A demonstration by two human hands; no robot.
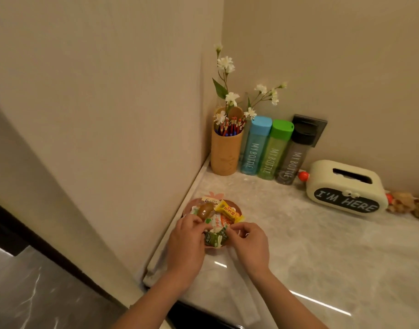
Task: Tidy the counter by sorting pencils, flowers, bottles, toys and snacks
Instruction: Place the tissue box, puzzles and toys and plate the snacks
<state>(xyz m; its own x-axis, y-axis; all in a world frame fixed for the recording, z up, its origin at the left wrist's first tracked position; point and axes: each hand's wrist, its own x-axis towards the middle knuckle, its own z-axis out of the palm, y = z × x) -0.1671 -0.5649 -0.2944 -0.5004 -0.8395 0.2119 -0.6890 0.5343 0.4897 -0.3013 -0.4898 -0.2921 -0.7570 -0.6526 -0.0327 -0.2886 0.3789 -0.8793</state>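
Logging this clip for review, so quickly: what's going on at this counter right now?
A person works both hands over a small pink plate heaped with wrapped snacks near the pale marble counter's left edge. The left hand appears to pinch a brown oval snack; the right hand pinches a green-and-white wrapper. Behind, red pencils and white flowers stand in a tan cup beside three capped plastic bottles.

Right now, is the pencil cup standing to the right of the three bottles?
No: the pencil cup stands in the corner, left of the blue-capped bottle and its neighbours.
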